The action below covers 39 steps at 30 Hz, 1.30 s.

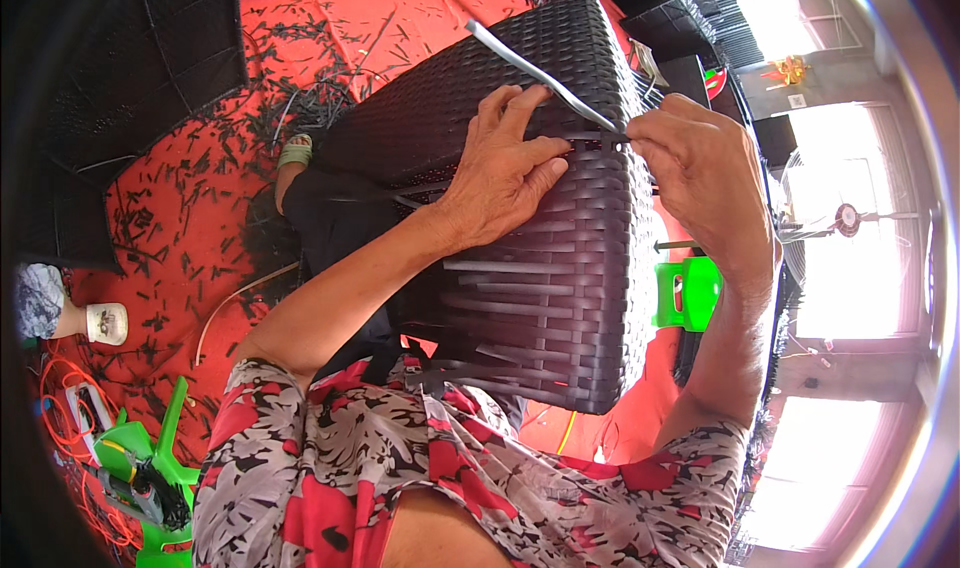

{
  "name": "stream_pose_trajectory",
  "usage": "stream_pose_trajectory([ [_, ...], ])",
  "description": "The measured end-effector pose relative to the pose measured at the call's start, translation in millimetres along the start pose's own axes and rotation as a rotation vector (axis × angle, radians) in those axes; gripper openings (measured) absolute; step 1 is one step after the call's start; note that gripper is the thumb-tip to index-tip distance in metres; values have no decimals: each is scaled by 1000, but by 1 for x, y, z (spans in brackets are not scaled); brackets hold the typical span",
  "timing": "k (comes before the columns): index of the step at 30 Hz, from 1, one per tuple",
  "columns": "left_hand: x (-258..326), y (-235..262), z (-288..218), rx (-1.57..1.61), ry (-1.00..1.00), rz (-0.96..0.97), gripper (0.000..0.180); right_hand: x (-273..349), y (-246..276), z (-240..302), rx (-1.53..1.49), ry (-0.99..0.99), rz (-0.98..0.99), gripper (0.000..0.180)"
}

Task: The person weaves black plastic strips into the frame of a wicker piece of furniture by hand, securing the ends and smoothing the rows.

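A dark brown woven piece of furniture point(575, 238) made of flat plastic strips stands tilted in front of my body. My left hand point(505, 173) lies on its weave with the fingers spread, their tips close to a strip crossing toward the right edge. At that edge my right hand point(690, 158) is closed, thumb and finger pinching a flat plastic strip point(540, 73). The strip's free end, pale grey in the light, sticks out up and to the left over the weave. Several loose strip ends point(510, 278) lie across the lower half of the weave.
Cut strip scraps point(190, 218) litter the red floor. Black woven pieces point(150, 78) stand at the left. A green stool point(165, 458) with tools is at the lower left, beside an orange hose point(65, 388). Another green stool point(690, 293) stands at the right. Someone's foot point(105, 323) shows at the left.
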State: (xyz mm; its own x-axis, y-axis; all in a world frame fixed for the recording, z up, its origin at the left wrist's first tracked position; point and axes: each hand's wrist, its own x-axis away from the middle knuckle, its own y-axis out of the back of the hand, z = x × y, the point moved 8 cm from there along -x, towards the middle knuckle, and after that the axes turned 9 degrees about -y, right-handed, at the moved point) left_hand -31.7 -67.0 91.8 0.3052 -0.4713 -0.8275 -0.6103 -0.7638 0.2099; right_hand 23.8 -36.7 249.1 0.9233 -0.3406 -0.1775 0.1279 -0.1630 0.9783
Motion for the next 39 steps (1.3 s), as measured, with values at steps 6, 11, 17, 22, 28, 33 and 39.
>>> stream_pose_trajectory([
  [6, -1, -17, -1, -55, 0, 165, 34, -11, -26, 14, 284, 219, 107, 6],
  [11, 0, -32, 26, 295, 220, 75, 27, -12, -41, 12, 355, 321, 124, 6],
  [17, -6, -38, 36, 356, 403, 58, 21, -17, -54, 11, 439, 208, 196, 11],
  [22, -12, -44, 39, 346, 467, 171, 19, -12, -52, 6, 372, 142, 165, 14],
  [28, -12, -13, 43, 521, 506, -147, 7, -1, -34, 19, 184, 224, -123, 14],
  [33, 61, 31, 87, 856, 687, -293, 6, 28, 32, 22, 122, 237, -504, 19],
  [39, 194, 38, 156, 576, 1075, -173, 6, 9, 9, -21, -259, -138, -234, 15],
])
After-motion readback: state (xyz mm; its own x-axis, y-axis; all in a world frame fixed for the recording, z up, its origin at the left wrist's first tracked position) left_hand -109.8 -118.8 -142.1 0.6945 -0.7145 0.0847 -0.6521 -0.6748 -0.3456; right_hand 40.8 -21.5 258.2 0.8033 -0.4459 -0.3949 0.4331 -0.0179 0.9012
